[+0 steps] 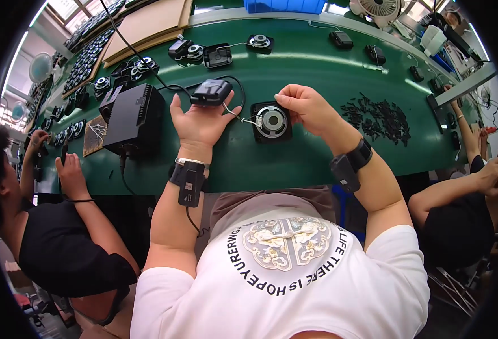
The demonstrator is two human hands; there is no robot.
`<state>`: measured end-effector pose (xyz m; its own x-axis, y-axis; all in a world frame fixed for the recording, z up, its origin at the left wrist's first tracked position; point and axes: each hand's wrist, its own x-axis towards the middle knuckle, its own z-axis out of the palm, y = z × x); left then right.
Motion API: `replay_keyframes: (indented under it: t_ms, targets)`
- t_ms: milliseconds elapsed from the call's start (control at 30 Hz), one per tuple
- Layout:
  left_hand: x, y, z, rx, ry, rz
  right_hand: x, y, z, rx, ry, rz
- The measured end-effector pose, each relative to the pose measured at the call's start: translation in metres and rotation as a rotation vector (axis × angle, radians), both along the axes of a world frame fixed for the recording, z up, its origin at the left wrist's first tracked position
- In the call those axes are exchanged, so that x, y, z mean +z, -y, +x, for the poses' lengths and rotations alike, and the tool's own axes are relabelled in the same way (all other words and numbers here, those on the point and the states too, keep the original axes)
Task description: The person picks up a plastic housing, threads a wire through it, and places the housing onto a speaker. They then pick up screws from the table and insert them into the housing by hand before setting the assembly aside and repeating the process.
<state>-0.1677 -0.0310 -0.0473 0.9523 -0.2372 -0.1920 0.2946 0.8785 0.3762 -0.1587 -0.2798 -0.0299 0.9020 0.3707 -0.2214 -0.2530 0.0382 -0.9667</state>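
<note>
My left hand (199, 127) is palm up, with a glossy black plastic housing (210, 92) resting on its fingers and the thumb apart to the side. Thin pale wires run from the housing to a round speaker (271, 121) with a silver-grey ring and a square black frame. My right hand (310, 107) pinches the upper right edge of that frame between thumb and fingertips. Whether something small is also in this pinch is hidden. The speaker faces up, over the green tabletop (235, 164).
Left of my left hand stands a black box-shaped device (139, 118) with cables. Small black strips (379, 120) lie heaped on the right. Open housings with speakers (218, 55) lie farther back, near a blue bin (286, 5). Co-workers sit left (74, 248) and right (458, 220).
</note>
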Motion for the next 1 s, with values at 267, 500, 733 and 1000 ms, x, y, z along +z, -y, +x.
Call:
replay_keyframes:
  t_ms: [267, 500, 733, 1000]
  targets:
    - [-0.02, 0.003, -0.008, -0.099, 0.004, -0.004, -0.028, 0.003, -0.041, -0.024, 0.298, -0.395]
    - [-0.001, 0.024, -0.015, -0.33, 0.049, 0.218, -0.024, 0.013, -0.057, -0.053, 0.603, -0.718]
    - [0.021, 0.054, -0.004, -0.584, 0.157, 0.502, 0.044, 0.038, -0.052, 0.225, 1.002, -0.364]
    - [0.044, 0.085, -0.018, -0.493, 0.026, 0.628, 0.043, 0.02, -0.05, 0.463, 1.148, -0.581]
